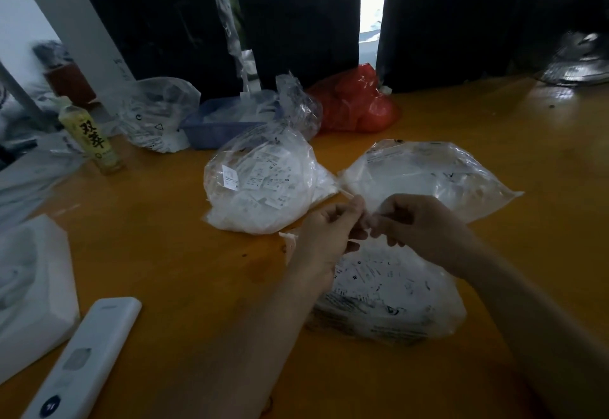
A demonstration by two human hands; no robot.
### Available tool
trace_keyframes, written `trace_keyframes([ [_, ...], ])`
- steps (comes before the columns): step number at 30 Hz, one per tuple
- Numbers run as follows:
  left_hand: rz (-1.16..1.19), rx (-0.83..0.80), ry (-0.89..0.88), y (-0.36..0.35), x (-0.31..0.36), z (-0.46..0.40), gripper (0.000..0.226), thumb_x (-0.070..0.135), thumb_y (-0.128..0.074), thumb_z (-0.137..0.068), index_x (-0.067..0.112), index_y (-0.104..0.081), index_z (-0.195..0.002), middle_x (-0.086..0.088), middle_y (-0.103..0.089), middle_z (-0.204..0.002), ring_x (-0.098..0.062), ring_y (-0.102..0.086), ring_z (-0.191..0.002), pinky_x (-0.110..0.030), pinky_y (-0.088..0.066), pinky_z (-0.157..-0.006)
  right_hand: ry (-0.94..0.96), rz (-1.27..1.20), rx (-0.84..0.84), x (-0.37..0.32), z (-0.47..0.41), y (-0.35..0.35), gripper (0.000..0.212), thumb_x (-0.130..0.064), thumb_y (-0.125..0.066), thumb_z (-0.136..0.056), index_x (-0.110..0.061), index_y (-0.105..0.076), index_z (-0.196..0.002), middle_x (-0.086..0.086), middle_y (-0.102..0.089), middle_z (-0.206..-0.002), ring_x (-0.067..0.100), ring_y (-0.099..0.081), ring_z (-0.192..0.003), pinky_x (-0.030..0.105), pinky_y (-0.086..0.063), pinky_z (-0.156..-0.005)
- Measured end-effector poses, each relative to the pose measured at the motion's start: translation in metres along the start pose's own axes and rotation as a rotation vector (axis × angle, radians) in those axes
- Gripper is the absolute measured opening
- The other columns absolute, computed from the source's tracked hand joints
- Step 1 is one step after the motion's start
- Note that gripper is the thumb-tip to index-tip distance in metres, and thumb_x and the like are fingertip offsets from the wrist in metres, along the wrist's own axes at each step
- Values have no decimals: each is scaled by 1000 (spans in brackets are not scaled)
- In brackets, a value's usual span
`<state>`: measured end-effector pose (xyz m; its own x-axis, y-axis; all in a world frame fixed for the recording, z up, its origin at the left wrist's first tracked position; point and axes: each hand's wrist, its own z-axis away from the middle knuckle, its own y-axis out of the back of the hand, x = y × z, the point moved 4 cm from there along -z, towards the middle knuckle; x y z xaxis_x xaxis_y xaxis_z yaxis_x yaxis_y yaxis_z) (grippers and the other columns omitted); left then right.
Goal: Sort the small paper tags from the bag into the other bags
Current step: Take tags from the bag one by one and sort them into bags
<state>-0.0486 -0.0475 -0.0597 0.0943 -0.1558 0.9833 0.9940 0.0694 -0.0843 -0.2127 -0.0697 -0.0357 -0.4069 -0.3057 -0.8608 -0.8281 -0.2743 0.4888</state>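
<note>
Three clear plastic bags of small white paper tags lie on the orange table [184, 254]. The near bag [389, 296] sits under my hands. A second bag [260, 188] lies at centre left and a third bag [428, 175] at centre right. My left hand [333, 231] and my right hand [415, 224] meet above the near bag, fingers curled, pinching small white tags [365, 221] between them. A thin tag end [346, 193] sticks out past my left fingers.
A white remote [82, 359] and white foam block [29, 293] lie at the near left. A yellow drink bottle [90, 135], another clear bag [155, 115], a blue basket [214, 125] and a red bag [356, 102] stand behind. Black bags line the back.
</note>
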Motion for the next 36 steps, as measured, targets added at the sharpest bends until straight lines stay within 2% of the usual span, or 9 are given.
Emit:
trace_keyframes([
  [3,30,-61,33,0,-2,1,43,64,-71,-86,22,-77,-96,5,-77,-88,-10,-71,-80,-24,-55,-66,-6,2,60,4,-3,2,15,-30,-65,-98,-21,-69,-87,-10,-75,-80,5,-65,-64,19,-52,-58],
  [6,35,-139,27,0,-8,-1,54,50,-82,-83,12,-71,-120,-6,-75,-113,-20,-72,-100,-26,-56,-76,-19,20,14,6,-3,2,19,-34,-64,-98,-21,-68,-85,-9,-75,-79,6,-65,-64,18,-52,-58],
  [13,251,-127,64,3,-12,-4,5,18,-76,-91,14,-78,-93,-8,-78,-99,-15,-74,-86,-24,-59,-75,-20,-110,48,6,-2,5,11,-27,-68,-96,-17,-71,-94,-4,-76,-83,11,-68,-72,21,-55,-63],
  [16,240,-85,42,3,-14,-5,11,15,-71,-97,14,-79,-89,-7,-79,-97,-14,-74,-86,-25,-59,-76,-5,-107,71,6,-2,6,10,-27,-66,-97,-19,-72,-93,-4,-77,-84,12,-69,-72,24,-54,-64],
  [20,271,-63,-38,2,-7,-3,12,14,-66,-99,3,-69,-101,-12,-73,-101,-21,-69,-98,-33,-56,-90,-11,33,-20,6,-3,-5,24,-49,-61,-95,-28,-71,-89,-15,-75,-84,2,-68,-71,16,-49,-60],
  [24,393,-37,-63,11,0,-5,16,4,-66,-97,13,-65,-83,-11,-73,-89,-22,-71,-89,-32,-61,-79,14,225,-13,8,-5,-2,16,-51,-60,-96,-39,-66,-88,-21,-73,-83,-3,-67,-74,12,-49,-58],
  [29,329,-25,-18,24,0,0,9,25,-78,-87,25,-74,-78,2,-72,-83,-9,-68,-74,-27,-58,-68,83,535,-291,15,1,-2,10,-47,-71,-90,-47,-64,-97,-25,-62,-96,-6,-59,-84,13,-43,-67],
  [33,186,4,-8,29,-9,5,9,24,-78,-91,26,-78,-82,4,-69,-79,-8,-60,-70,-23,-52,-61,111,672,-337,15,2,-17,41,-64,-70,-82,-46,-64,-119,-19,-49,-113,-1,-45,-100,21,-38,-80],
  [36,141,18,-19,29,-13,8,5,32,-82,-81,28,-79,-81,2,-74,-85,-8,-68,-76,-20,-50,-54,124,767,-368,12,3,-28,32,-63,-71,-82,-44,-65,-107,-15,-44,-113,5,-38,-105,25,-34,-82],
])
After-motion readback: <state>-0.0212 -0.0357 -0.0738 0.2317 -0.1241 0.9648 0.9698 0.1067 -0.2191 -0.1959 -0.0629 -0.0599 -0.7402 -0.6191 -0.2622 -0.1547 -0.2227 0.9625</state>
